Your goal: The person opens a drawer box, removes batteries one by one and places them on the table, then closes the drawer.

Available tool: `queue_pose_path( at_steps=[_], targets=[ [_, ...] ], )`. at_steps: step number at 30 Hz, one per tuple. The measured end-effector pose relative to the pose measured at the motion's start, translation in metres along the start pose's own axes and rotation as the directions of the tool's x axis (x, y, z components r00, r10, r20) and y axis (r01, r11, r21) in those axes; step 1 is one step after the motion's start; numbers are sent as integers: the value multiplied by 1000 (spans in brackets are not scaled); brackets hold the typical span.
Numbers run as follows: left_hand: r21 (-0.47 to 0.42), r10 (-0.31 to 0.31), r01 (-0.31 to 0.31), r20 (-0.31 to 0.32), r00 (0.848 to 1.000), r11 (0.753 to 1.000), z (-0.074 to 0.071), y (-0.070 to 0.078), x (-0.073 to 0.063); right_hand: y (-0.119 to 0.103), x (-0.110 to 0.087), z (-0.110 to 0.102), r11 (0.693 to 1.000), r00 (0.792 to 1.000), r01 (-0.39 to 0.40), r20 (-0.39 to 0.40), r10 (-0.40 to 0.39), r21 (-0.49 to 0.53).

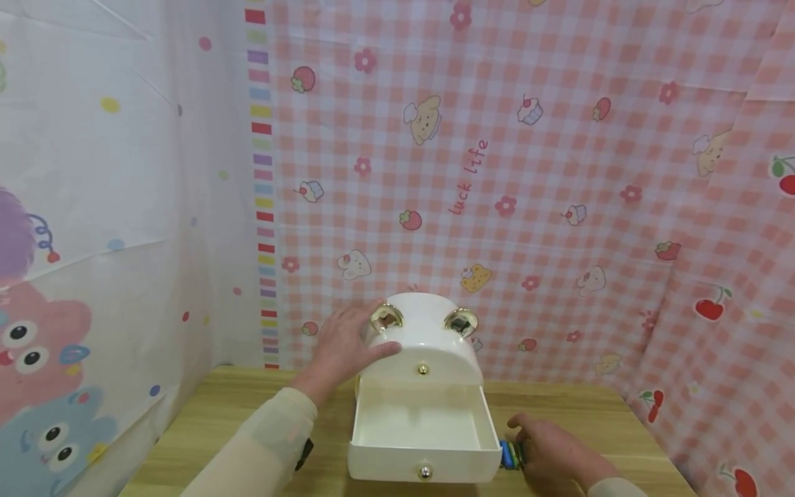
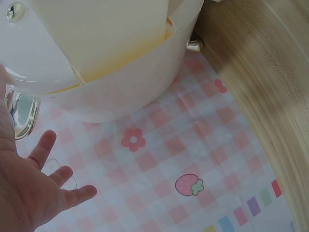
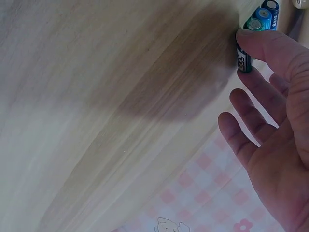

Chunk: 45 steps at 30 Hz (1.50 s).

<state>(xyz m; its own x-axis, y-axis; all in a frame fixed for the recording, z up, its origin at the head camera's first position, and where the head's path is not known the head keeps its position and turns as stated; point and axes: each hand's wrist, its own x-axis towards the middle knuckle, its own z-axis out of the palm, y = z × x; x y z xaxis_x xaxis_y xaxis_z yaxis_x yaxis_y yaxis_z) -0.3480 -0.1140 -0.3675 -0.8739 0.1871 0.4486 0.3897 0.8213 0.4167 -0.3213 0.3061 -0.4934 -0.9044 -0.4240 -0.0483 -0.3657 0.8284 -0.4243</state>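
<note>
A white storage box (image 1: 428,331) with a domed top and two gold ear-like rings stands on the table, its lower drawer (image 1: 422,464) pulled out and bare inside. My left hand (image 1: 349,345) rests against the box's upper left side, thumb across the front and fingers spread; the left wrist view shows the hand (image 2: 34,188) with fingers extended. To the right of the drawer, my right hand (image 1: 549,445) pinches a dark battery (image 3: 244,59) between thumb and index finger. Other batteries (image 3: 263,19), blue and green, stand beside it, close to the drawer's right side.
The wooden table (image 1: 230,414) carries the box and batteries. Behind it hangs a pink checked cloth (image 1: 559,159) with cartoon prints, and a white printed cloth (image 1: 124,207) covers the left side. A gold knob (image 1: 425,473) sticks out from the drawer front.
</note>
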Motion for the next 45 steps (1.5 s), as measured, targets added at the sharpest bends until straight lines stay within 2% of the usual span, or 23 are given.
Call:
queue_pose_path(
  at_steps=[18, 27, 33, 39, 45],
  targets=[
    [8, 7, -7, 6, 1000, 1000, -1, 1, 0, 1, -1, 0, 993, 996, 88, -9, -89, -80],
    [5, -3, 3, 6, 1000, 1000, 0, 1, 0, 0, 1, -1, 997, 998, 55, 13, -55, -51],
    [-12, -7, 7, 5, 1000, 1000, 0, 1, 0, -6, -2, -2, 1000, 1000, 5, -22, -5, 5],
    [-18, -13, 13, 4, 1000, 1000, 0, 1, 0, -14, -7, -1, 998, 997, -1, -77, 6, 65],
    [-22, -15, 15, 8, 1000, 1000, -1, 1, -1, -28, -13, 9, 967, 988, -88, -104, 115, 239]
  ],
)
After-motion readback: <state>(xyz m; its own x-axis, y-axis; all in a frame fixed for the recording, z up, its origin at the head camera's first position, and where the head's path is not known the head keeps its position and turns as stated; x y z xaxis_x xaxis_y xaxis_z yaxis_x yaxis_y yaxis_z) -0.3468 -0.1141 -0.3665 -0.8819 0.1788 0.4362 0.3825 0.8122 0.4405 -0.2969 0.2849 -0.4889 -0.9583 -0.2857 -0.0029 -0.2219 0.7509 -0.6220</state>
